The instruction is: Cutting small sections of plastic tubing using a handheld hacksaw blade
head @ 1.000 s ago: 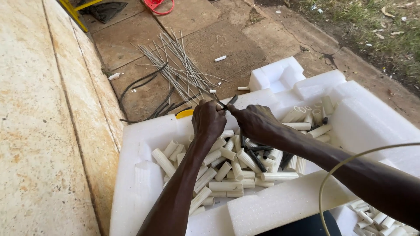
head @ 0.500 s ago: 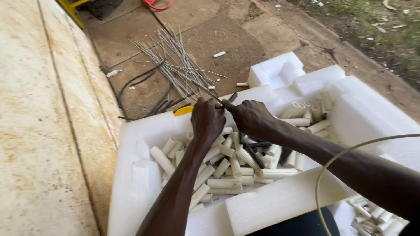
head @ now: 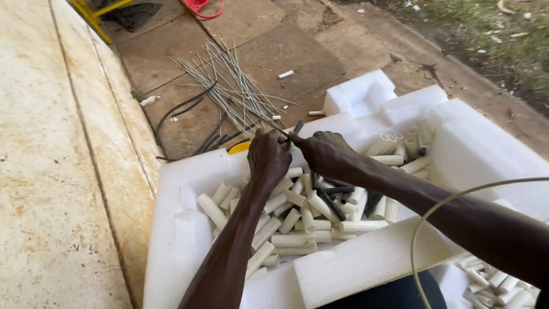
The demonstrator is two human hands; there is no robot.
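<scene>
My left hand (head: 267, 157) and my right hand (head: 323, 151) meet over the far rim of a white foam tray (head: 171, 240). Between their fingertips they pinch a thin dark piece (head: 293, 133) that looks like a short black tube or wire end; what exactly it is stays unclear. Both sets of fingers are closed on it. Below the hands the tray holds several short white tube pieces (head: 289, 223) mixed with a few black strips (head: 331, 203).
A bundle of thin grey rods (head: 234, 91) and black cable (head: 183, 111) lie on the paving beyond the tray. A yellow object (head: 239, 147) peeks out at the tray's far edge. A pale wire loop (head: 446, 217) arcs over my right forearm. A concrete step runs along the left.
The hands stay together at the tray's far rim, working the same small dark piece. The view has shifted slightly; nothing else moved.
</scene>
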